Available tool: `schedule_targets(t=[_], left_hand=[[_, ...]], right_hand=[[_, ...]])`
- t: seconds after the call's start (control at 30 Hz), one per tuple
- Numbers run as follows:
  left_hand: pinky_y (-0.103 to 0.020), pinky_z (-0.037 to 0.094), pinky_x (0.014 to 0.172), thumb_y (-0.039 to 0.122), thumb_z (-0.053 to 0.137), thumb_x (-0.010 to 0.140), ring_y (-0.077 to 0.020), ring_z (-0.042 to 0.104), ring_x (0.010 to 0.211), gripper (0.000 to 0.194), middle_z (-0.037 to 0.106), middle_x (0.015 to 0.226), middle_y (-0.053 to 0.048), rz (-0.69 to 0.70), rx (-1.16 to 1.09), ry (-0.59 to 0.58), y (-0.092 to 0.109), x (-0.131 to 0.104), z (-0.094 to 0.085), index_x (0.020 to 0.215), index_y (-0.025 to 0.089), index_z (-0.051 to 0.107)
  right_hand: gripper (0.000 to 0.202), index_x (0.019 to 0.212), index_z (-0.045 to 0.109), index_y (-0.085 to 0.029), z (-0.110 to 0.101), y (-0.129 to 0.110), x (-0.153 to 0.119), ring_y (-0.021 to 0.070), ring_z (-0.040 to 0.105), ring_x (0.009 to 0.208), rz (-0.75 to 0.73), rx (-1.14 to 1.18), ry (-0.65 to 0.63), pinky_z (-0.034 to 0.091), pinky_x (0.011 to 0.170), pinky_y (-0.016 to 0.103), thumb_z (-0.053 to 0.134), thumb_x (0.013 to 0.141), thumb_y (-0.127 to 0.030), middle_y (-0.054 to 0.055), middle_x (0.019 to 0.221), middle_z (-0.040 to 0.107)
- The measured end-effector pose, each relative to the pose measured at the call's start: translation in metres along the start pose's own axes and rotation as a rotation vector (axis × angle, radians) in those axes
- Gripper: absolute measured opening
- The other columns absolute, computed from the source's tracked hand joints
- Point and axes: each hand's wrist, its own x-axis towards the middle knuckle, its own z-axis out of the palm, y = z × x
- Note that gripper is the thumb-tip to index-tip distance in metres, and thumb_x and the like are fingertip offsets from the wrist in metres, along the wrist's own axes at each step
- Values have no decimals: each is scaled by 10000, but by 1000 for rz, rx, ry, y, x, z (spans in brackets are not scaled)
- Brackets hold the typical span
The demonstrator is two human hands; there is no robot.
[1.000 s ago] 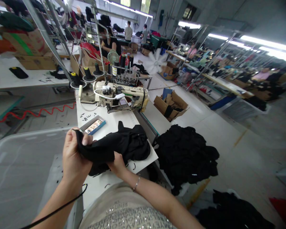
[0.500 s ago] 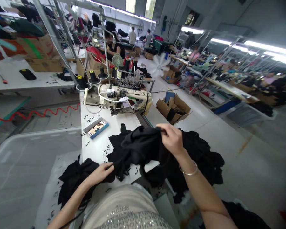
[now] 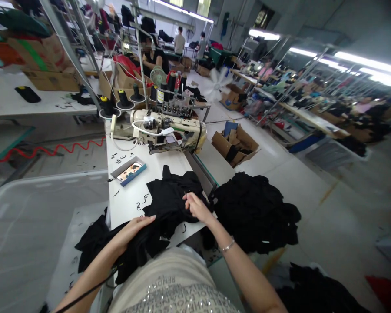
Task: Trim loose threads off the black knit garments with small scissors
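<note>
Black cloth (image 3: 169, 191) lies bunched on the white sewing table (image 3: 119, 204). At its right part is my right hand (image 3: 197, 206), fingers closed in a pinch on the cloth. My left hand (image 3: 135, 230) rests at the near left edge on black fabric (image 3: 140, 248) that hangs over the table edge toward my lap; its fingers are pressed together, and whether they grip the fabric is hidden. A large heap of black garments (image 3: 257, 213) sits to the right of the table. Beyond the cloth stands the sewing machine (image 3: 166, 130).
A small box with a phone (image 3: 129, 172) is on the table's left part. Thread cones (image 3: 124, 99) stand behind the machine. A translucent bin (image 3: 45, 226) is at the left, a cardboard box (image 3: 234, 145) on the floor beyond. A person (image 3: 154, 58) sits farther back.
My right hand has moved left and down from the raised cloth to the piece on the table. The lifted cloth has come down, and more black fabric lies under my left hand.
</note>
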Motion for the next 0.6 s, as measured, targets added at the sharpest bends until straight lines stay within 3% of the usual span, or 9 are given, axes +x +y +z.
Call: schedule_targets(t=[0.1,0.27,0.4,0.6], left_hand=[[-305,493,694,521,688,589,-252,662,736,410,729,732,-70,-20,32,-33,1,1,5,718,133,706],[-316,480,761,446,739,541,-258,649,815,347,731,815,-65,21,35,22,-7,4,3,725,152,714],[-329,480,765,442,741,547,-265,646,829,369,727,821,-65,-4,31,-38,-9,5,2,775,152,712],[-302,475,804,453,708,617,-246,639,890,357,730,862,-54,3,-4,-53,-15,6,-2,826,163,704]], right_hand=[[389,847,531,-165,44,33,-23,42,234,330,234,192,-152,198,318,169,284,907,-459,-51,566,449],[389,800,566,-140,95,62,-39,28,209,308,473,468,-278,118,312,169,417,858,-495,-43,527,457],[356,864,586,-155,107,63,-25,28,243,319,506,636,-223,129,325,162,426,863,-474,-45,540,479],[339,840,626,-131,97,66,-16,26,276,327,506,736,-220,120,327,162,502,831,-447,-34,535,513]])
